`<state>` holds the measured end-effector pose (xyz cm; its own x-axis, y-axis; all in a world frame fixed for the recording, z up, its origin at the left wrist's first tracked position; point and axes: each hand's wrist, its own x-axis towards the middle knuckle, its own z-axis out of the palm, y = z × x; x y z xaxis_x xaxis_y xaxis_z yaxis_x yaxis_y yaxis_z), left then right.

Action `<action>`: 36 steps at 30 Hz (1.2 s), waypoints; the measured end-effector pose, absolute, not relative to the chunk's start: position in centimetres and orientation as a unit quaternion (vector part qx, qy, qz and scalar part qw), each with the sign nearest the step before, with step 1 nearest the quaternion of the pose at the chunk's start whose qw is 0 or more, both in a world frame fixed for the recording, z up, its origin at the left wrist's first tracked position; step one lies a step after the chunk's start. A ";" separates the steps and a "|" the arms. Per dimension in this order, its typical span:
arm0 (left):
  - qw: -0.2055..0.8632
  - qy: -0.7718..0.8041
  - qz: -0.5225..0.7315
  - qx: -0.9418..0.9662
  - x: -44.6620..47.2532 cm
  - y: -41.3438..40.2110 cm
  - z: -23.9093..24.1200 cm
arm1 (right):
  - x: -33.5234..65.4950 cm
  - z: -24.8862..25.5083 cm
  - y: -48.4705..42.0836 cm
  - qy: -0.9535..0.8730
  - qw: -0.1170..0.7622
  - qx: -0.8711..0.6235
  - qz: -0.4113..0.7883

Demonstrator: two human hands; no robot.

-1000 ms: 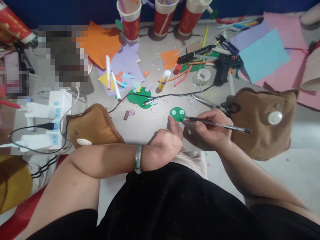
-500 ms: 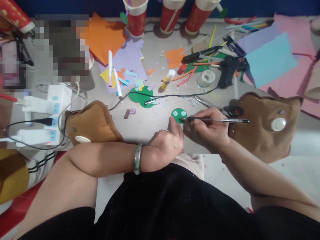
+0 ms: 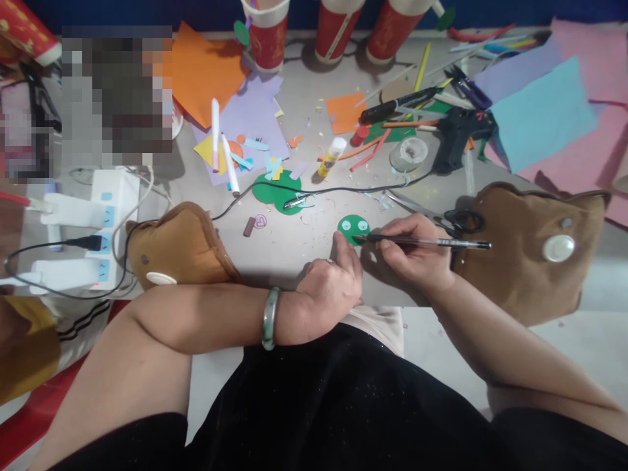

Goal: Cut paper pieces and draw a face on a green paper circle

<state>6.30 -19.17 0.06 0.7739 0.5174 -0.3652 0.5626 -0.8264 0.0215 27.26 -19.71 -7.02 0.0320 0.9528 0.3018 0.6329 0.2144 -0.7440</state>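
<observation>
A small green paper circle (image 3: 353, 230) with two pale blue eyes lies on the table in front of me. My left hand (image 3: 330, 282) rests at its lower left edge, index finger stretched out with the tip on the paper and the other fingers bent. My right hand (image 3: 415, 252) is closed around a black pen (image 3: 432, 242) with a clear barrel, held nearly level. The pen's tip is on or just over the right part of the circle; contact cannot be made out. A bigger green paper shape (image 3: 275, 190) lies further back to the left.
Scissors (image 3: 407, 205) lie behind my right hand. A black cable crosses the table to a glue gun (image 3: 458, 140). Brown pouches (image 3: 181, 245) flank my arms. Also around are a glue stick (image 3: 332, 157), clear tape (image 3: 409, 154), a power strip (image 3: 114, 222), paper scraps and cups (image 3: 267, 36).
The view has shifted slightly. Both hands stay in nearly the same place at the green circle, with the pen tip moved only a little, if at all.
</observation>
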 end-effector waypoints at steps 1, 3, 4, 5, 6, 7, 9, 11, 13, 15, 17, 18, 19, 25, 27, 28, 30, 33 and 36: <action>0.071 0.289 -0.178 0.938 6.4 -19.1 0.0 | 27.3 -7.0 -19.7 -0.668 0.405 -0.592 0.200; 0.080 0.291 -0.183 0.936 6.4 -19.1 -0.1 | 27.4 -7.1 -19.8 -0.676 0.410 -0.579 0.199; 0.083 0.291 -0.184 0.935 6.4 -19.2 -0.1 | 27.5 -7.2 -19.8 -0.682 0.413 -0.571 0.195; 0.083 0.292 -0.181 0.935 6.4 -19.2 -0.2 | 27.5 -7.3 -19.9 -0.687 0.417 -0.565 0.187; 0.082 0.294 -0.176 0.936 6.3 -19.3 -0.4 | 27.5 -7.4 -20.0 -0.690 0.423 -0.560 0.175; 0.079 0.296 -0.169 0.937 6.2 -19.4 -0.5 | 27.4 -7.4 -20.1 -0.692 0.425 -0.560 0.161; 0.069 0.298 -0.149 0.940 6.0 -19.7 -0.8 | 27.3 -7.3 -20.3 -0.712 0.423 -0.549 0.111; 0.058 0.291 -0.137 0.945 5.8 -19.8 -1.1 | 27.5 -6.7 -20.2 -0.764 0.397 -0.509 0.027; 0.050 0.283 -0.134 0.949 5.7 -19.8 -1.2 | 28.0 -5.7 -19.7 -0.814 0.324 -0.477 -0.065; 0.049 0.282 -0.140 0.948 5.8 -19.7 -1.3 | 29.2 -4.6 -18.7 -0.829 0.222 -0.497 -0.128; 0.053 0.285 -0.151 0.945 6.0 -19.5 -1.4 | 31.0 -3.8 -17.2 -0.814 0.140 -0.543 -0.150; 0.057 0.287 -0.158 0.943 6.1 -19.5 -1.4 | 32.0 -3.6 -16.3 -0.802 0.111 -0.568 -0.149; 0.062 0.288 -0.165 0.941 6.2 -19.4 -1.4 | 33.0 -3.4 -15.4 -0.785 0.094 -0.595 -0.142; 0.095 0.285 -0.186 0.936 6.2 -18.9 -0.3 | 37.4 -3.3 -11.1 -0.702 -0.005 -0.706 -0.096; 0.107 0.289 -0.193 0.931 6.3 -18.8 0.0 | 37.6 -2.8 -10.2 -0.681 -0.062 -0.722 -0.104; 0.111 0.294 -0.197 0.929 6.4 -18.8 0.1 | 37.4 -2.5 -9.7 -0.672 -0.088 -0.727 -0.107; 0.113 0.303 -0.201 0.925 6.6 -18.8 0.1 | 36.6 -1.6 -8.4 -0.666 -0.132 -0.726 -0.112; 0.102 0.303 -0.194 0.927 6.6 -18.9 -0.3 | 34.8 -0.4 -5.5 -0.686 -0.159 -0.701 -0.114; 0.083 0.294 -0.174 0.936 6.3 -19.1 -0.7 | 33.2 -0.2 -1.9 -0.720 -0.161 -0.666 -0.104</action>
